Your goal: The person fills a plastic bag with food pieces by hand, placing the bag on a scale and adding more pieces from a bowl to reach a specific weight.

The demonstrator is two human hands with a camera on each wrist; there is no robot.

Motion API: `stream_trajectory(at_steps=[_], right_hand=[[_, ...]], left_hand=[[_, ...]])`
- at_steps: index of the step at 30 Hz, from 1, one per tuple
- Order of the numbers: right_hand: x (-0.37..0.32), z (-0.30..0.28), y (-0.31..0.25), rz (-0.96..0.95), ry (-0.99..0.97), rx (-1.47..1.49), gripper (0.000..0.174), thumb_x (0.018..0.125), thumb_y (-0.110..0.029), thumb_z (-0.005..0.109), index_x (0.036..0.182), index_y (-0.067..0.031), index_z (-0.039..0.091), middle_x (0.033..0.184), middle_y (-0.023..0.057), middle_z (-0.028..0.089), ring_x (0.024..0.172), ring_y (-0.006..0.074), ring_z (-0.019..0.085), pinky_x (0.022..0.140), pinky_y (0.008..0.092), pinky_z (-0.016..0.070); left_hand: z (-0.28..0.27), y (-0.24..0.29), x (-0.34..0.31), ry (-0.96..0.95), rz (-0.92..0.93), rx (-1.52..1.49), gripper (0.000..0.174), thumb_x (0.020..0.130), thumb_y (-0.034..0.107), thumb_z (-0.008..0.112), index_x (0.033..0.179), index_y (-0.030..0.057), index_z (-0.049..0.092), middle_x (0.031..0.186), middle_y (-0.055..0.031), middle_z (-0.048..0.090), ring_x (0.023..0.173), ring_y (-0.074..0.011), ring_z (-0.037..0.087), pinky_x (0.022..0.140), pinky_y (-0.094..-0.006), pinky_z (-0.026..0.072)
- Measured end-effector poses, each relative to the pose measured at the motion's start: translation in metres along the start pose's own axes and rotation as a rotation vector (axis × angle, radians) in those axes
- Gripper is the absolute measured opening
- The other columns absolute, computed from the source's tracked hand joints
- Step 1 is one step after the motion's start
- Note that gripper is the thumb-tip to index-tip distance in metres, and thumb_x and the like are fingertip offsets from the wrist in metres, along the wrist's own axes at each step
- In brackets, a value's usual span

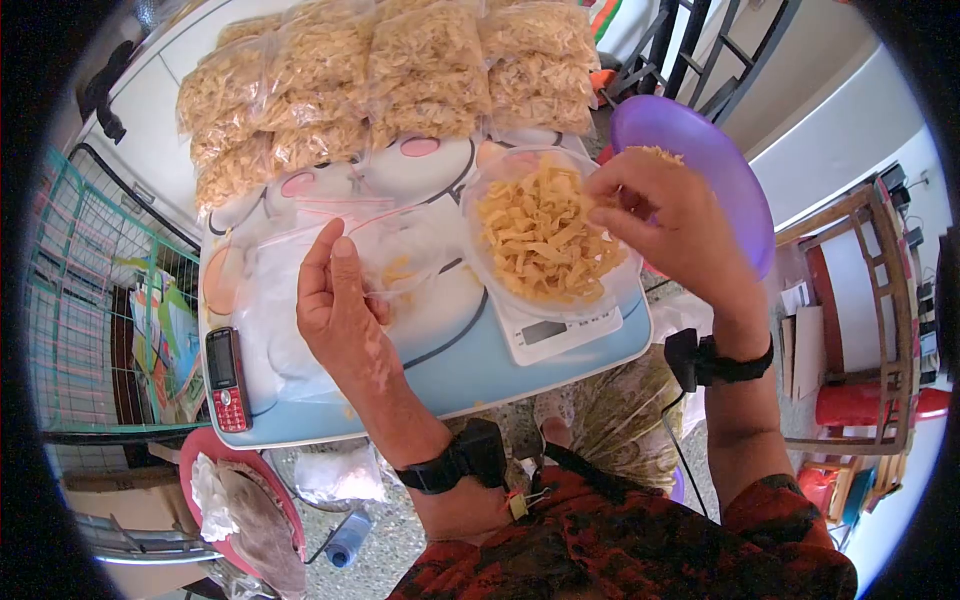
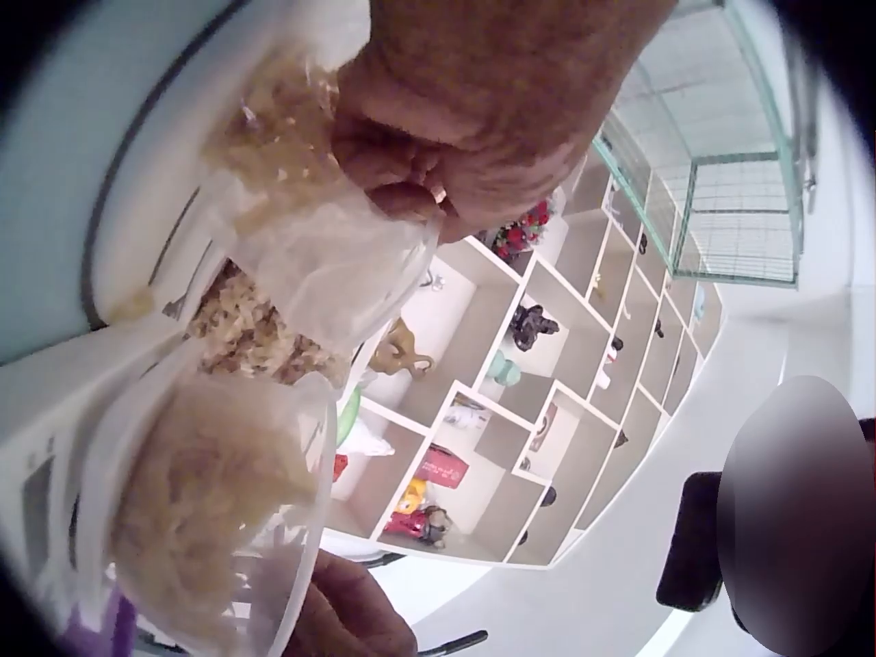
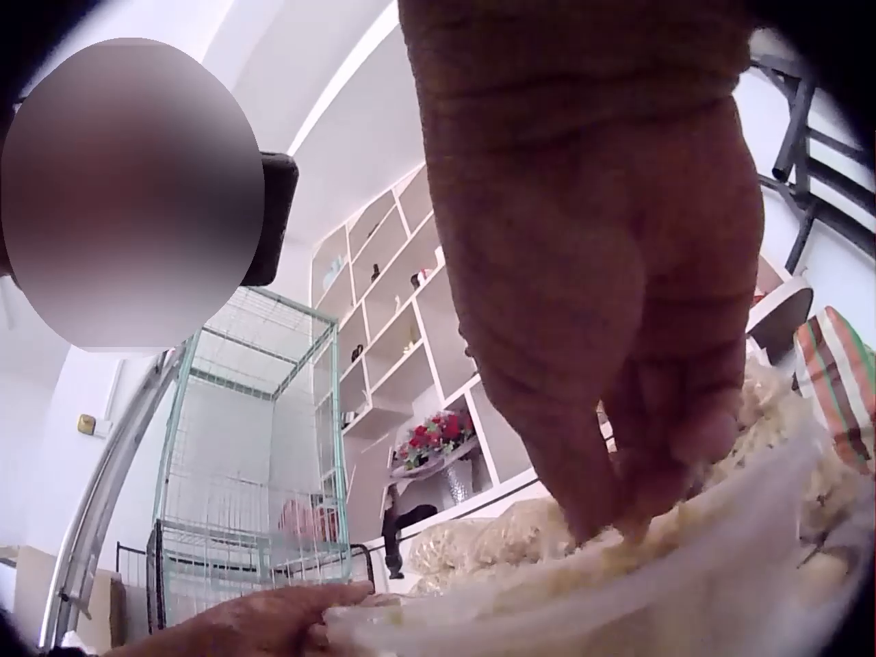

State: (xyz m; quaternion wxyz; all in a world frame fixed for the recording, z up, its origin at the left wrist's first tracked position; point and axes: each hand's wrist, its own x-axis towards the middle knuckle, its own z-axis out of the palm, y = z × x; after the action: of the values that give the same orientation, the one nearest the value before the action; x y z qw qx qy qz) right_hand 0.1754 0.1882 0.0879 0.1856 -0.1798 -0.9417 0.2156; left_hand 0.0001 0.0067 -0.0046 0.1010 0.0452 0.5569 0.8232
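A clear plastic bowl point(image 1: 478, 262) full of yellowish dried strips point(image 1: 545, 235) stands on a white digital scale point(image 1: 540, 345). Over the bowl's right rim, my right hand point(image 1: 665, 215) has its thumb and fingers bent together, pinching at strips in the right wrist view, where the fingertips meet low over the bowl point(image 3: 712, 582). To the left of the bowl, my left hand point(image 1: 345, 310) grips the edge of a clear plastic bag point(image 1: 425, 235). More strips point(image 2: 281, 130) show inside that bag in the left wrist view. The curled fingers partly hide the bag's gripped edge.
Filled bags of strips point(image 1: 380, 75) are stacked along the table's far side. Flat clear bags point(image 1: 285, 330) lie left of my left hand, beside a red mobile phone point(image 1: 227, 380). A purple basin point(image 1: 700, 160) stands at the right, beyond the table point(image 1: 440, 395).
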Motion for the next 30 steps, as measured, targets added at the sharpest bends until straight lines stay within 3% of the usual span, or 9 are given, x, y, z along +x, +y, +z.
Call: stream_trajectory(at_steps=[3,6,12,18,21,30], right_hand=[[0.0,0.0,0.008,0.086,0.086,0.248,0.012,0.081,-0.007,0.064,0.092,-0.0021,0.061,0.079,0.0124,0.063,0.069,0.0222,0.063,0.064,0.0344,0.049],[0.001,-0.002,-0.002,0.089,0.049,-0.014,0.018,0.082,-0.006,0.068,0.098,-0.0022,0.062,0.084,0.0043,0.06,0.073,0.0109,0.06,0.065,0.0251,0.047],[0.005,0.015,0.01,-0.053,-0.056,-0.187,0.032,0.077,-0.014,0.073,0.105,-0.0026,0.062,0.092,0.01,0.062,0.075,0.0198,0.061,0.068,0.0299,0.0483],[-0.004,0.009,-0.01,-0.158,-0.109,-0.303,0.048,0.072,-0.023,0.076,0.113,-0.0052,0.059,0.103,0.0134,0.059,0.092,0.0316,0.06,0.077,0.0389,0.049],[-0.004,0.015,-0.015,-0.082,-0.115,-0.305,0.051,0.072,-0.025,0.076,0.116,-0.006,0.058,0.106,0.0139,0.057,0.098,0.0354,0.058,0.081,0.0421,0.0481],[-0.002,0.03,-0.015,-0.041,-0.044,-0.353,0.025,0.077,-0.018,0.068,0.097,-0.0059,0.06,0.091,0.0115,0.057,0.083,0.0337,0.059,0.07,0.0422,0.0483]], left_hand=[[-0.002,0.0,0.001,0.002,-0.002,-0.014,0.025,0.092,0.018,0.064,0.112,0.0035,0.065,0.063,0.0079,0.046,0.048,0.0001,0.034,0.039,-0.0167,0.026],[-0.002,-0.001,0.002,0.001,0.005,-0.03,0.025,0.092,0.017,0.064,0.112,0.0036,0.065,0.063,0.0078,0.046,0.048,-0.0001,0.034,0.039,-0.0168,0.0261],[-0.003,-0.001,0.003,-0.002,0.0,-0.036,0.025,0.092,0.017,0.063,0.113,0.0036,0.065,0.064,0.0083,0.045,0.049,-0.0002,0.034,0.039,-0.0175,0.0251],[-0.003,-0.004,0.003,-0.021,0.009,-0.025,0.029,0.091,0.02,0.064,0.114,0.0038,0.065,0.066,0.009,0.045,0.051,-0.0002,0.035,0.04,-0.0183,0.0248],[-0.004,-0.005,0.004,-0.028,0.009,-0.023,0.028,0.091,0.02,0.064,0.114,0.0037,0.065,0.066,0.0087,0.045,0.051,-0.0004,0.035,0.041,-0.0184,0.0254],[-0.003,-0.003,0.005,-0.007,0.023,-0.054,0.024,0.092,0.016,0.063,0.113,0.0033,0.064,0.064,0.0076,0.046,0.05,-0.0001,0.035,0.04,-0.0168,0.0269]])
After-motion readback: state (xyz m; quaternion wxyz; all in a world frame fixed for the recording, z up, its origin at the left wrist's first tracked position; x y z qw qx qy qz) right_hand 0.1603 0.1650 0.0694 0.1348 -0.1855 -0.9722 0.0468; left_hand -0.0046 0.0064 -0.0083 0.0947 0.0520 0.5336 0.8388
